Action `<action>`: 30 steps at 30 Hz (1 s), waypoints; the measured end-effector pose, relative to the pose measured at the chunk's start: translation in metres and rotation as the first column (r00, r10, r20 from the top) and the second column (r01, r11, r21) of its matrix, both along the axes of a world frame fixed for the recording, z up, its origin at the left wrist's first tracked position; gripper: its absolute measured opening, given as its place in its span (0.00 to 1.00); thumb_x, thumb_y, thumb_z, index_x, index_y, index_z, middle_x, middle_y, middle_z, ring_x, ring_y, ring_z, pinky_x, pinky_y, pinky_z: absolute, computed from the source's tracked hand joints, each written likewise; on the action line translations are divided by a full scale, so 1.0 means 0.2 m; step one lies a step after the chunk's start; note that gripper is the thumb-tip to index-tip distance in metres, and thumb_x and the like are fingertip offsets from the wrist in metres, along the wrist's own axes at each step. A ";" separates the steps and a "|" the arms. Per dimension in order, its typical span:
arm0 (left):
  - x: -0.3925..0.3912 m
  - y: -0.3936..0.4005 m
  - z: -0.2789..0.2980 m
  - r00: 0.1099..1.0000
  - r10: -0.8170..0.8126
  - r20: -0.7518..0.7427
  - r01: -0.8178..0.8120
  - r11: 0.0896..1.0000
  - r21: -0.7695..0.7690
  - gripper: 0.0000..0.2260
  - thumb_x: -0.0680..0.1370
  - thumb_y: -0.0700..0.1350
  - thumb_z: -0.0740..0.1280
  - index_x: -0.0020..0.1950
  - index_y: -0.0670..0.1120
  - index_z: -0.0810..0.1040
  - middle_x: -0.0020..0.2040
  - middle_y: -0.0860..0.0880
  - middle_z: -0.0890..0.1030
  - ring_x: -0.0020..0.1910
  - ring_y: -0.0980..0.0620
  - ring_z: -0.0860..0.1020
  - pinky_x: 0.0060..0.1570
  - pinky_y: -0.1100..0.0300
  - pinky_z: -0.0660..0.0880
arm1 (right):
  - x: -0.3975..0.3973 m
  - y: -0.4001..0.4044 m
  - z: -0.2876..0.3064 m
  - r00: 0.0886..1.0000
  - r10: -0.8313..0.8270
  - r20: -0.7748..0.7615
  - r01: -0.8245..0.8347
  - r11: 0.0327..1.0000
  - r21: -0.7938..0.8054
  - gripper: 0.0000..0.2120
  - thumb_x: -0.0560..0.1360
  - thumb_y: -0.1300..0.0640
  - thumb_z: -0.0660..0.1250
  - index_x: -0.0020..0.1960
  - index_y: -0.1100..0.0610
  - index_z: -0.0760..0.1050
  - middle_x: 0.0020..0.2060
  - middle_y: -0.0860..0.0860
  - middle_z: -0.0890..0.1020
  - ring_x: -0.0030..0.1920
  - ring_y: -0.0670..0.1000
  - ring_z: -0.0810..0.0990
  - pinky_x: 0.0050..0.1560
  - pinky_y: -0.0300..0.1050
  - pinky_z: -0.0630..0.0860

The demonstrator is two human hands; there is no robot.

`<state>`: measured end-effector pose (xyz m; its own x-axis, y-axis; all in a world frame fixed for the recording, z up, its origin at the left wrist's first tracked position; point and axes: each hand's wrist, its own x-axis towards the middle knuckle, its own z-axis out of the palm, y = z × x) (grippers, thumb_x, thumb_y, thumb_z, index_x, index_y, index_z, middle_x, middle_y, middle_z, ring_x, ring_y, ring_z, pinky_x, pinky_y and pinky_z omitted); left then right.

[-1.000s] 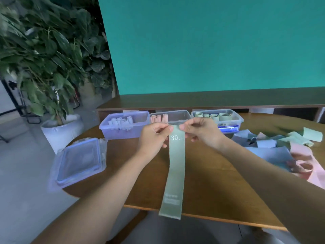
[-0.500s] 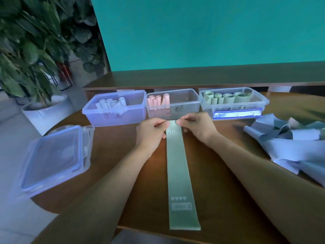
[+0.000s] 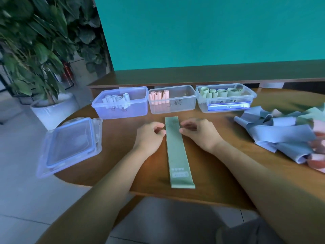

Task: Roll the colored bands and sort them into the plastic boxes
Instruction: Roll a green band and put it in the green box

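Head view: green band (image 3: 176,152) lies flat and straight on the worktop (image 3: 123,155), its far end just before the middle box (image 3: 172,103). Left hand (image 3: 149,136) and right hand (image 3: 198,132) flank that end, fingers loosely curled, holding nothing. It looks thin, limp and light; best pinched at the far corners and rolled tightly toward the body.

Dim, bluish light. A violet glare streak lies on the box (image 3: 226,97) at one o'clock. The bands (image 3: 283,131) at three o'clock blur; wide-angle distortion bends the frame's edges.
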<state>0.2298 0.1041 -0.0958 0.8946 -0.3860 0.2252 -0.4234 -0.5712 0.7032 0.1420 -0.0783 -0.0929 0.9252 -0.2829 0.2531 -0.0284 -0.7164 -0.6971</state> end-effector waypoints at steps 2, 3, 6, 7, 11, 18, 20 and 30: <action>-0.10 0.06 0.00 0.999 -0.030 0.043 0.028 0.998 0.055 0.13 0.80 0.46 0.69 0.64 0.51 0.81 0.65 0.53 0.80 0.64 0.54 0.77 0.67 0.61 0.69 | -0.11 0.04 0.00 0.999 0.023 0.040 -0.023 1.000 0.006 0.12 0.77 0.51 0.72 0.59 0.52 0.82 0.55 0.45 0.85 0.54 0.43 0.82 0.61 0.35 0.75; -0.15 0.10 0.00 0.997 -0.051 0.064 0.045 0.996 0.080 0.12 0.80 0.46 0.69 0.64 0.51 0.81 0.66 0.53 0.79 0.65 0.54 0.76 0.68 0.61 0.68 | -0.17 0.06 -0.01 0.998 0.034 0.061 -0.034 0.999 0.010 0.10 0.77 0.51 0.72 0.57 0.51 0.83 0.53 0.44 0.85 0.54 0.42 0.82 0.61 0.35 0.75; -0.29 0.20 0.00 0.993 -0.106 0.052 0.103 0.993 0.060 0.12 0.79 0.48 0.70 0.62 0.52 0.82 0.67 0.55 0.78 0.64 0.56 0.76 0.69 0.60 0.69 | -0.36 0.14 -0.01 0.991 0.088 0.101 -0.089 0.996 0.001 0.05 0.77 0.51 0.72 0.53 0.47 0.83 0.48 0.38 0.85 0.50 0.36 0.81 0.55 0.29 0.72; -0.34 0.24 0.00 0.992 -0.126 0.030 0.126 0.992 0.019 0.12 0.78 0.48 0.71 0.62 0.53 0.83 0.65 0.56 0.80 0.62 0.57 0.78 0.67 0.61 0.71 | -0.43 0.17 -0.01 0.988 0.113 0.109 -0.115 0.993 0.013 0.04 0.77 0.51 0.73 0.52 0.47 0.84 0.47 0.37 0.85 0.49 0.35 0.81 0.53 0.27 0.71; -0.51 0.38 0.01 0.971 -0.237 -0.036 0.225 0.951 -0.213 0.09 0.77 0.47 0.74 0.56 0.55 0.85 0.51 0.57 0.85 0.52 0.60 0.82 0.59 0.59 0.77 | -0.63 0.24 0.01 0.965 0.234 0.121 -0.252 0.954 0.164 0.08 0.73 0.49 0.76 0.50 0.48 0.85 0.44 0.40 0.86 0.46 0.39 0.83 0.52 0.32 0.74; -0.69 0.40 -0.02 0.933 -0.338 0.125 0.354 0.925 -0.140 0.06 0.71 0.49 0.79 0.46 0.52 0.88 0.44 0.60 0.85 0.49 0.55 0.82 0.49 0.60 0.78 | -0.70 0.23 0.01 0.915 0.401 0.047 -0.403 0.912 0.073 0.06 0.71 0.51 0.77 0.47 0.51 0.85 0.46 0.45 0.85 0.51 0.49 0.84 0.56 0.45 0.78; -0.68 0.41 -0.04 0.915 -0.354 0.192 0.376 0.922 -0.091 0.06 0.70 0.50 0.79 0.45 0.51 0.88 0.43 0.60 0.85 0.50 0.55 0.82 0.50 0.59 0.78 | -0.69 0.23 0.00 0.907 0.418 0.045 -0.420 0.907 0.046 0.05 0.72 0.52 0.78 0.47 0.51 0.86 0.46 0.44 0.85 0.51 0.50 0.84 0.55 0.46 0.79; -0.67 0.42 -0.06 0.855 -0.403 0.327 0.419 0.908 0.022 0.06 0.73 0.50 0.77 0.45 0.48 0.87 0.46 0.57 0.85 0.50 0.57 0.81 0.50 0.56 0.79 | -0.69 0.21 -0.02 0.911 0.413 0.009 -0.413 0.911 0.010 0.08 0.71 0.50 0.77 0.48 0.52 0.85 0.48 0.42 0.84 0.52 0.45 0.83 0.56 0.43 0.78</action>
<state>0.0961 0.1874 -0.1085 0.5341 -0.6840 0.4969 -0.8165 -0.2647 0.5131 0.0042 -0.0359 -0.0963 0.9585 0.1213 0.2581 0.2726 -0.6551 -0.7046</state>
